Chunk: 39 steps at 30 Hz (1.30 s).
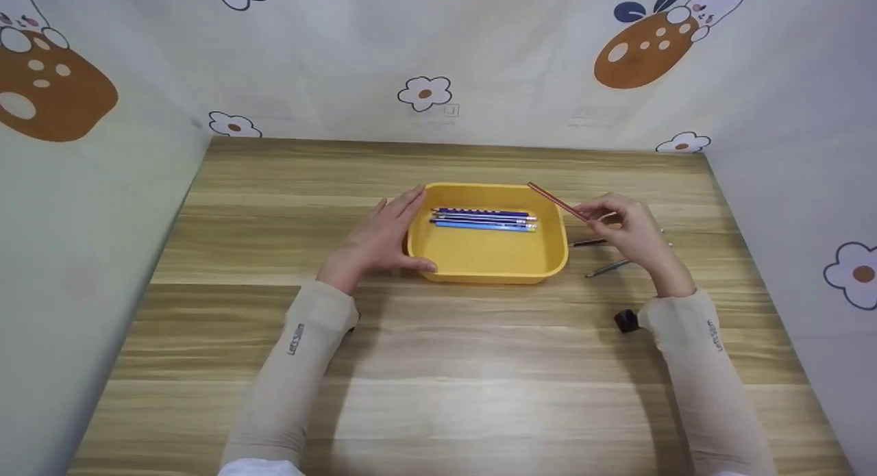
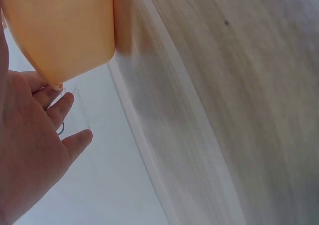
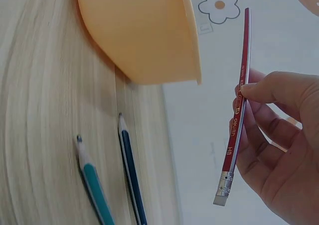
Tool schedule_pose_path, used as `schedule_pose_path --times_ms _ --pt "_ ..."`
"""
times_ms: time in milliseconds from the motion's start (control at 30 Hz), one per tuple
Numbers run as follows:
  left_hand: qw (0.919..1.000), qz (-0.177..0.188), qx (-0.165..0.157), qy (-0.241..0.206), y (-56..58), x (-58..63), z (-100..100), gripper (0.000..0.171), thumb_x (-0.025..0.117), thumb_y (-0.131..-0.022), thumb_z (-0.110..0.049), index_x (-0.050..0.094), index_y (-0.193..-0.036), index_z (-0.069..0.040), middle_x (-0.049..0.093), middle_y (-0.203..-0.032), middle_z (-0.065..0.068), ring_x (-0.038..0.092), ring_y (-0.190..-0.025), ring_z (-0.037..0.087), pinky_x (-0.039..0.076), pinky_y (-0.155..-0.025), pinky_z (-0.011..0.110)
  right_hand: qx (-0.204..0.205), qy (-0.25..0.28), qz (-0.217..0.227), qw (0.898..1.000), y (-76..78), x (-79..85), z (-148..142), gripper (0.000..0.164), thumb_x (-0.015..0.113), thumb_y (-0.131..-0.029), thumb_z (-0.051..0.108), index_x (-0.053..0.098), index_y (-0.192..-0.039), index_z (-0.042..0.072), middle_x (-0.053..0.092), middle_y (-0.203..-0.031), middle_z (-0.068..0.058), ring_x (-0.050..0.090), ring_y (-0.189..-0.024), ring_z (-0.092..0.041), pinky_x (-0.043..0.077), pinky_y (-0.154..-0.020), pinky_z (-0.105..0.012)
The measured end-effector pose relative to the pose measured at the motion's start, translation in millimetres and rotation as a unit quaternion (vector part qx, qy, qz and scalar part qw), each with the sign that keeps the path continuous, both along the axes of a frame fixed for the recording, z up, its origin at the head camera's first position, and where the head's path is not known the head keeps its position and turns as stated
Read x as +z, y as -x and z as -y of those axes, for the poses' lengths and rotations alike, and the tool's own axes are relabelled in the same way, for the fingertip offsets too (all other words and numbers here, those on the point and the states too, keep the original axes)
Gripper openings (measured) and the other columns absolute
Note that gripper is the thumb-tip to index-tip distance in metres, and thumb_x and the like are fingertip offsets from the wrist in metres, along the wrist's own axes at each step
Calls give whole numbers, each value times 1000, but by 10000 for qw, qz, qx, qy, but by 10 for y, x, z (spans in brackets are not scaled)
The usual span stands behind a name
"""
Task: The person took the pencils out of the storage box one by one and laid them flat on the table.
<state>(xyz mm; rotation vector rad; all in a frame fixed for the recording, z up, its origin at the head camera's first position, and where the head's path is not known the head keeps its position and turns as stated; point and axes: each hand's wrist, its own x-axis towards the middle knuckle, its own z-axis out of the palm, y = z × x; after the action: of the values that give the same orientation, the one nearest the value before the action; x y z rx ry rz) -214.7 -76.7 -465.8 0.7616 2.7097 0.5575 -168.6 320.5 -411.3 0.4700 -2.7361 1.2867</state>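
A yellow plastic bin (image 1: 497, 279) stands in the middle of the wooden table. Against its left side rests my left hand (image 1: 377, 240), fingers straight along the rim and thumb at the front left corner. Beyond the bin's right end, my right hand (image 1: 627, 222) pinches a red HB pencil (image 3: 238, 105) between thumb and fingers. That pencil slants upward, its white eraser end low in the right wrist view and its other end over the bin's back right corner. Inside the bin several pencils (image 1: 483, 224), blue and dark, lie side by side.
Right of the bin, under my right hand, a teal pencil (image 3: 97, 190) and a dark blue pencil (image 3: 131, 170) lie on the table (image 1: 479, 366). Patterned curtains (image 1: 329, 65) enclose the table at the back and sides. A small black block (image 1: 625, 320) sits by my right cuff.
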Motion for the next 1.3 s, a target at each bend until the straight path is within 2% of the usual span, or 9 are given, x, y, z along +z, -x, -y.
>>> schedule_pose_path --times_ms 67,300,533,800,967,1067,1200,1300 --pt "10000 6 18 1 0 -1 -2 128 74 -70 -74 5 -162 -18 2 -171 -3 6 -158 19 2 -131 45 -46 28 -27 10000 10 -36 -51 24 61 -86 -17 69 -108 -12 71 -101 -29 64 -84 0 53 -73 -6" --pt "10000 34 -2 -16 1 10 2 128 74 -70 -73 3 -162 -18 0 -170 -3 5 -158 19 1 -130 45 -216 -79 -75 9997 158 -353 -375 25 62 -87 -12 72 -109 -5 72 -101 -25 60 -81 11 52 -72 -4" --pt "10000 27 -37 38 3 17 -4 129 73 -70 -75 2 -162 -18 -1 -170 -4 5 -158 19 1 -130 45 -410 -355 143 9984 184 -364 -510 25 62 -88 -10 72 -110 -4 72 -102 -24 59 -80 11 51 -73 -5" --pt "10000 -13 -28 42 7 10 -4 127 74 -71 -73 5 -162 -17 2 -171 -2 8 -158 19 3 -130 46 -579 -837 -31 9948 236 -398 -636 23 63 -87 -9 72 -108 -4 72 -98 -24 54 -79 14 47 -69 -2" --pt "10000 11 -23 3 7 9 -5 126 74 -72 -73 5 -162 -17 2 -171 -2 7 -158 20 3 -130 47 -648 -1105 48 9918 266 -409 -730 22 62 -88 -8 72 -108 -4 72 -100 -23 52 -78 13 43 -68 1" --pt "10000 43 1 -20 8 2 -7 126 73 -71 -73 5 -162 -18 1 -171 -3 7 -158 20 3 -130 46 -748 -1237 127 9894 277 -407 -787 22 62 -89 -7 72 -109 -2 71 -101 -22 54 -80 7 41 -67 3" --pt "10000 57 28 -26 9 -4 -9 126 74 -71 -73 5 -162 -19 0 -170 -5 6 -158 19 2 -130 46 -818 -1415 299 9861 297 -403 -845 22 61 -90 -5 71 -110 -2 69 -103 -22 61 -87 -16 40 -68 1" --pt "10000 61 43 -33 10 -3 -10 126 73 -71 -73 5 -162 -20 0 -170 -5 5 -158 18 2 -131 45 -753 -1619 423 9830 317 -402 -861 22 60 -91 -5 71 -110 -2 67 -104 -22 63 -93 -30 48 -75 -12"
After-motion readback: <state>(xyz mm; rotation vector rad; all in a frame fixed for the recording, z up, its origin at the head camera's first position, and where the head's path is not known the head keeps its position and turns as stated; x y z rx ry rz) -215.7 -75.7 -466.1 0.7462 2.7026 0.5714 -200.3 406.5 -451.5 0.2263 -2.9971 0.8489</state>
